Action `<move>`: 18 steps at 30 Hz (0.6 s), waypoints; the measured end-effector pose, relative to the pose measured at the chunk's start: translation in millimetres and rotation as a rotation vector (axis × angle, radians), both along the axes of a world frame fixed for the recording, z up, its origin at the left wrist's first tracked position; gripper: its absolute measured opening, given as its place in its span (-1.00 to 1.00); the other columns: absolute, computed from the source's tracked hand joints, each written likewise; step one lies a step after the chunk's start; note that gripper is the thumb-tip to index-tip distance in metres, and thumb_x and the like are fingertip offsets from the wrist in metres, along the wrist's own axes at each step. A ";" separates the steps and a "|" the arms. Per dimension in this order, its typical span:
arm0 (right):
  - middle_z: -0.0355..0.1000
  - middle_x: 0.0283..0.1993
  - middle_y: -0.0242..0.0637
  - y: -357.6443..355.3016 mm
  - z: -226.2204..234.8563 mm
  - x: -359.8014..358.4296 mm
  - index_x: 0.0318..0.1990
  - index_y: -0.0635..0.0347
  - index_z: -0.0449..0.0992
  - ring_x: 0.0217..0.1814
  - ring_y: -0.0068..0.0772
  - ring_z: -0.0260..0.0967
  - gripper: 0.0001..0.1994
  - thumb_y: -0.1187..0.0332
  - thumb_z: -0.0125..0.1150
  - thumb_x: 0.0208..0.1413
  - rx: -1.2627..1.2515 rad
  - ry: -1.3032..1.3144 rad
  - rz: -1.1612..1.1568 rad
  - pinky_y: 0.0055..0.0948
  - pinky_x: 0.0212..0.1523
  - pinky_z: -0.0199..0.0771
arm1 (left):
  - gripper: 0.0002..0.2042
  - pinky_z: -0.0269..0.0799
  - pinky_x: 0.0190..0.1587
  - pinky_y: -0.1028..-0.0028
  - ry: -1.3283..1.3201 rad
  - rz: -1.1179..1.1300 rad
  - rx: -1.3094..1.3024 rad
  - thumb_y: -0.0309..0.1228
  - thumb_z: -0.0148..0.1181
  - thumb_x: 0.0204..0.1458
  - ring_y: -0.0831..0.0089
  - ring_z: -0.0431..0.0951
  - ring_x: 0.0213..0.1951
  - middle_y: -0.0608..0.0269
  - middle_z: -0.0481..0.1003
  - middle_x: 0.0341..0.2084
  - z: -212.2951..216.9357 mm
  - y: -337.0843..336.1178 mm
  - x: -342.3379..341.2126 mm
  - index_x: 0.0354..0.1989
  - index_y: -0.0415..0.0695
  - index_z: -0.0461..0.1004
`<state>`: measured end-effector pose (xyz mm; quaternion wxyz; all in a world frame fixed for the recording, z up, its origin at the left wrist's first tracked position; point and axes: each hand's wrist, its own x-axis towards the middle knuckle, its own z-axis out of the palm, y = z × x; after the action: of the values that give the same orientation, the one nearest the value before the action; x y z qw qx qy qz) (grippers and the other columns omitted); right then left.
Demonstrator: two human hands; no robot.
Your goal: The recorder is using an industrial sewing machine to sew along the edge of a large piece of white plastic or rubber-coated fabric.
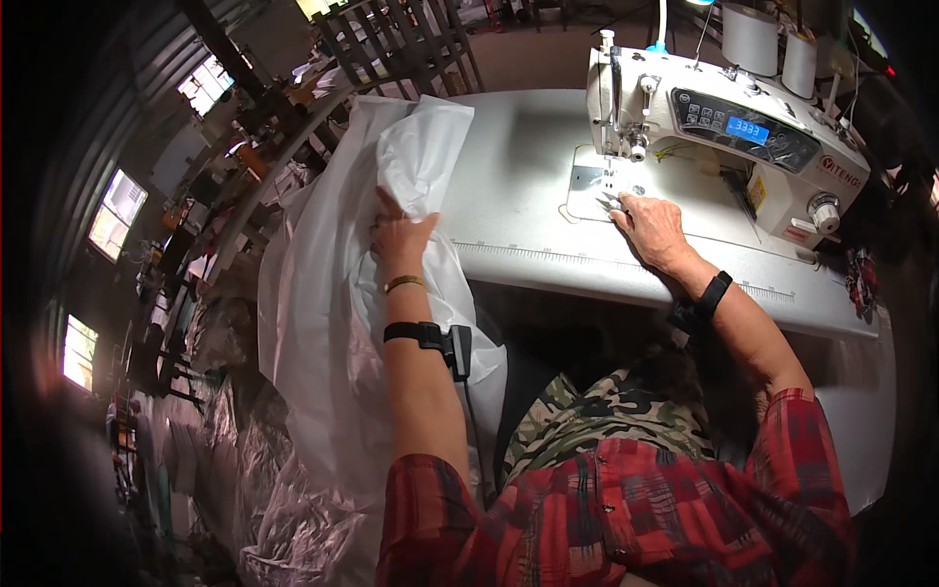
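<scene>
A large white sheet of thin, smooth material (323,264) drapes over the left end of the sewing table and hangs down past my left arm. My left hand (401,240) lies on its bunched folds, thumb and forefinger spread apart. On the right, my right hand (650,227) is closed beside the needle area of a white sewing machine (626,98). Small pointed metal blades, which look like thread snips (608,202), stick out from its fingertips near the needle plate (587,179). The palm side of that hand is hidden.
The pale sewing table (518,147) has a ruler scale (548,253) along its front edge. White thread cones (750,39) stand behind the machine. A dark slatted chair (396,49) is beyond the table. Crumpled clear plastic (313,528) lies at lower left.
</scene>
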<state>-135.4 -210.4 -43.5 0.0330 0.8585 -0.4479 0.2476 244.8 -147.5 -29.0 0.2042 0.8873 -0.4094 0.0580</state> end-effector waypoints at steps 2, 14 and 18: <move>0.50 -0.48 -0.09 0.3 -0.1 0.3 -0.29 0.22 0.50 -0.39 -0.05 0.50 -0.74 0.18 0.16 0.14 -0.036 -0.044 0.020 -0.15 -0.36 0.45 | -0.12 0.36 0.09 0.05 -0.117 -0.054 -0.153 -0.05 0.22 -0.12 -0.12 0.52 -0.05 -0.28 0.51 -0.15 -4.1 12.0 18.8 0.37 -0.12 -0.03; 0.48 -0.48 -0.05 -15.8 -11.8 -12.2 -0.30 0.18 0.51 -0.37 0.01 0.49 -0.75 0.16 0.14 0.17 -0.169 -0.001 0.214 -0.10 -0.32 0.46 | -0.37 0.28 0.15 0.17 -0.840 0.330 0.647 -0.03 0.21 0.06 0.06 0.42 0.07 -0.14 0.41 0.03 -23.7 551.4 217.0 0.14 -0.31 0.33; 0.52 -0.43 -0.10 -26.4 -16.8 -24.5 -0.07 0.11 0.54 -0.32 -0.10 0.52 -0.68 0.09 0.12 0.20 -0.250 0.028 0.220 -0.17 -0.24 0.50 | -0.38 0.27 0.17 0.18 -0.227 0.947 0.534 -0.05 0.22 0.06 0.07 0.41 0.09 -0.12 0.41 0.04 41.7 777.7 174.1 0.14 -0.30 0.33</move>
<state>-159.9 -236.8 -60.3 0.1184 0.8949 -0.3164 0.2915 418.9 630.2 12.7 -0.1218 0.9835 0.0142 0.1330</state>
